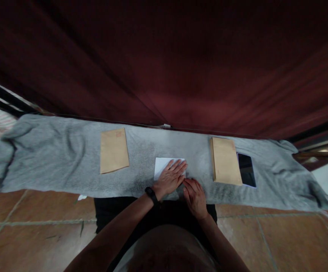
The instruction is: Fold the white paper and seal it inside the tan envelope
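One white paper (160, 165) is lying on the cloth-covered counter (142, 151).
Left hand (170, 177) is resting flat on it, fingers extended; right hand (195, 195) is curling near its corner, whether gripping I cannot tell.

Left fingers (183, 168) hide much of the white paper (161, 164) near the front edge of the counter (142, 147). Toward its left end, the red marking (118, 134) on the brown envelope (114, 153) is too small to read.

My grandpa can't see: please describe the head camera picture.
A person's left hand lies flat on white paper, the right hand by its near right corner. On grey cloth, a brown envelope lies left, an envelope stack and phone right.
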The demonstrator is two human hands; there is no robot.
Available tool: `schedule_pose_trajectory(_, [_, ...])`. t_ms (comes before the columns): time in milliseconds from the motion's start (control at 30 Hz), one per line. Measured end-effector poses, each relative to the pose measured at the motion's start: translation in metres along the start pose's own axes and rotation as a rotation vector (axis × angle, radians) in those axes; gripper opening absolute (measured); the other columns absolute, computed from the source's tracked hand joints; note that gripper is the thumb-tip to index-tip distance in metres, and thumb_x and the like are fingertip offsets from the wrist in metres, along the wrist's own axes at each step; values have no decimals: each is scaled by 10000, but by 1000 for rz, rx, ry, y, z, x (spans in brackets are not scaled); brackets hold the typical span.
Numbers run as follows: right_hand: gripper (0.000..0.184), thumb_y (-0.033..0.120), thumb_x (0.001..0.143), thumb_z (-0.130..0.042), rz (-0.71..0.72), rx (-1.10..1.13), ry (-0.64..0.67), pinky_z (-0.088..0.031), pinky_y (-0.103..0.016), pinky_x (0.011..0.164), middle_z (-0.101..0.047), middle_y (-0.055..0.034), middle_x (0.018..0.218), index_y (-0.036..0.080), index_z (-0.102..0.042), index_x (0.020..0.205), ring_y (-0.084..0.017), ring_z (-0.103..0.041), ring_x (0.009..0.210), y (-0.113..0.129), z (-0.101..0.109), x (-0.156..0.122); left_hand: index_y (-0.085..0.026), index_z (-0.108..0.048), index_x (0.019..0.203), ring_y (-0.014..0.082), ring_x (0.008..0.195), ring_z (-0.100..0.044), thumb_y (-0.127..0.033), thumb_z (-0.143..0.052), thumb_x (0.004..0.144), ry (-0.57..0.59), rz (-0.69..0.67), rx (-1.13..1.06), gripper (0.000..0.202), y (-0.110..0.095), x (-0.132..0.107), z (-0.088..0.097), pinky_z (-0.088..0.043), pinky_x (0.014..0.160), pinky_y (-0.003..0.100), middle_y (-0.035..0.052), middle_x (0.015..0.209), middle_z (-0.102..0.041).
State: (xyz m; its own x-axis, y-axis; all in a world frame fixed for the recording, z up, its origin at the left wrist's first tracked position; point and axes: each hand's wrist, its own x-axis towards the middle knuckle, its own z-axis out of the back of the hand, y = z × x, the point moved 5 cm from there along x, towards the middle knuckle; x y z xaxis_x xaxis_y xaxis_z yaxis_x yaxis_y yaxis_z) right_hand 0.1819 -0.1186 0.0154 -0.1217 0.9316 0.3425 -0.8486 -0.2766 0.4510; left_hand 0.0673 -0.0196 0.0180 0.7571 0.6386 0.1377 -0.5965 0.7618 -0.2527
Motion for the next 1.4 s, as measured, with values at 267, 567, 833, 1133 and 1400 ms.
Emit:
schedule_pose_trajectory(267, [369,257,1051,-416,20,-23,-9,-455,-468,1122,-686,-104,1271,186,-615,1354,-243,-605,1226,1,0,-1,-193,-404,1549,213,1548,-269,-348,-315,1073,-9,5,26,509,4,9,-1,-133,1286,477,42,1653,-358])
schedule_pose_trajectory(567, [373,230,1042,-430,32,-60,-16,-430,-459,1138,-687,-96,1267,196,-603,1370,-239,-609,1209,5,0,-1,-188,-398,1554,230,1546,-276,-347,-329,1070,-41,10,34,514,1,6,-1,-149,1286,480,44,1657,-352])
schedule_pose_trajectory(833, [374,225,1050,-418,32,-83,-18,-417,-450,1146,-684,-99,1270,189,-598,1376,-235,-606,1211,6,0,-1,-197,-406,1553,229,1540,-292,-386,-342,1071,-46,14,42,522,3,0,1,-143,1286,485,62,1649,-364])
schedule_pose_trajectory(1133, [388,244,1050,-422,-2,-112,-29,-431,-456,1131,-682,-106,1275,188,-593,1394,-246,-597,1209,2,0,-3,-178,-388,1560,228,1547,-277,-439,-366,1062,-39,65,36,563,17,-16,8,-168,1280,467,94,1654,-348])
schedule_pose_trajectory(1400, [411,226,1040,-433,-21,-117,-49,-444,-471,1112,-663,-110,1310,210,-569,1428,-257,-593,1229,1,0,-3,-124,-393,1555,246,1541,-292,-440,-383,1048,-61,200,93,597,40,-42,20,-210,1271,457,137,1643,-354])
